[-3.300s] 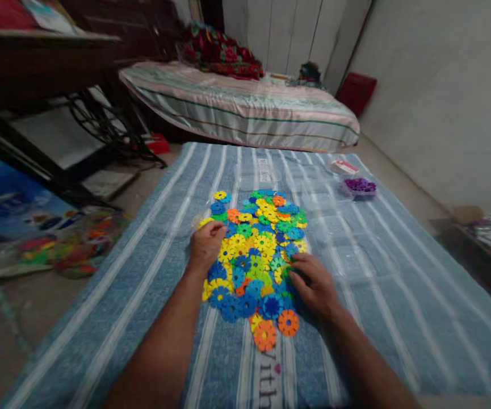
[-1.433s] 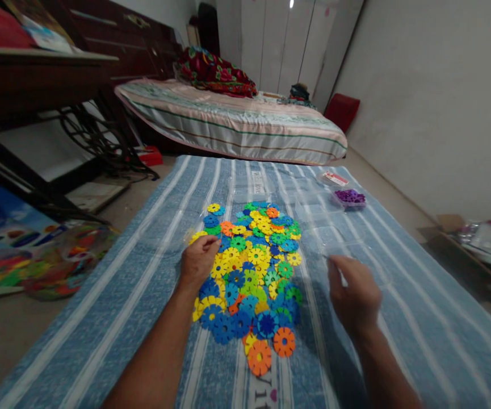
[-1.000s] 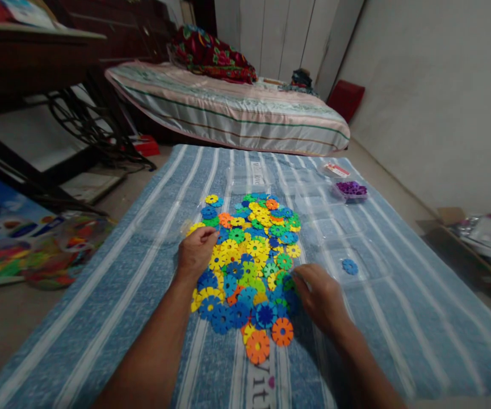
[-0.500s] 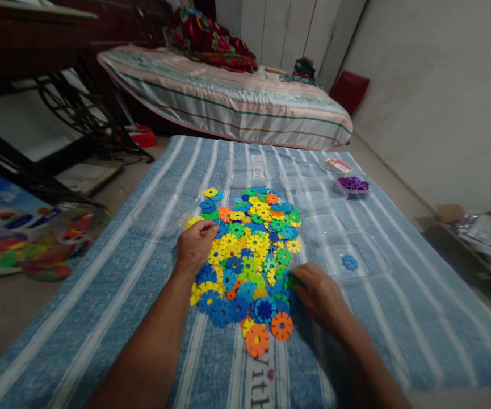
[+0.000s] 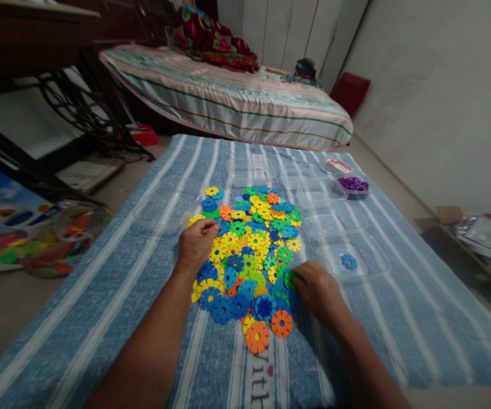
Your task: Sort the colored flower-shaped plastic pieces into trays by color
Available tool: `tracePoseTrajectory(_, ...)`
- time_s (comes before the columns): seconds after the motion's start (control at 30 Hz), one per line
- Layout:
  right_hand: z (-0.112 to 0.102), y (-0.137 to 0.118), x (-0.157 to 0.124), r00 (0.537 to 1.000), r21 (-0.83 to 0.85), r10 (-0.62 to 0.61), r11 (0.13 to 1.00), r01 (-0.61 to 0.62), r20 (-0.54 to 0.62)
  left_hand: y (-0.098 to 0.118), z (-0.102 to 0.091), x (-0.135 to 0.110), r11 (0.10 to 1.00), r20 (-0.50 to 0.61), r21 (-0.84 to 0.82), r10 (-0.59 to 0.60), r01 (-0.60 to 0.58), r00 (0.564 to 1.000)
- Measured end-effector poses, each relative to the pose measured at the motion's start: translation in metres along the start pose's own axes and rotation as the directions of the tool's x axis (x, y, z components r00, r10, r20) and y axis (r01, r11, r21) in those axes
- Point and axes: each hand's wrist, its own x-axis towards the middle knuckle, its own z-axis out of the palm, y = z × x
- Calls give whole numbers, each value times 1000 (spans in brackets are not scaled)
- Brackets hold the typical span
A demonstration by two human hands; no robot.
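A broad pile of notched plastic snowflake discs (image 5: 256, 241) in yellow, blue, green and orange lies on the striped cloth. My left hand (image 5: 196, 241) is at the pile's left edge, thumb and fingertips pressed together. Whatever those fingers may hold is hidden. At the right edge, my right hand (image 5: 317, 287) has its fingers closed on the rim of a green snowflake disc (image 5: 288, 278). Two orange discs (image 5: 281, 323) lie at the near end of the pile. Farther right, a single blue disc (image 5: 349, 262) sits in a clear plastic tray (image 5: 377, 267).
More clear trays (image 5: 249, 170) stand behind and right of the pile. One box holds purple discs (image 5: 353, 185), and behind it is a box with a red-and-white label (image 5: 339, 165). Beyond the cloth's far edge is a bed (image 5: 236, 108). Bags of colourful pieces (image 5: 64, 233) lie at left.
The view has shifted very slightly. Both hands stay at the same places on the pile's edges, and the discs show no clear movement.
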Motion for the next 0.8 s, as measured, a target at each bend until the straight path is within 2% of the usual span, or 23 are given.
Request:
tracePoseTrajectory(0.27, -4, -5, 1, 998, -34, 0, 999, 2, 64, -2, 0, -1, 1000, 4, 0, 16, -16, 1000)
tracePoseTrajectory(0.57, -3, -8, 1, 999, -78, 33, 997, -29, 38, 2, 0, -2, 1000, 0, 7, -8, 8, 1000)
tracePoseTrajectory(0.8, -11, -13, 9, 988, -182, 117, 978, -98, 98, 3, 0, -2, 1000, 14, 12, 8, -8, 1000)
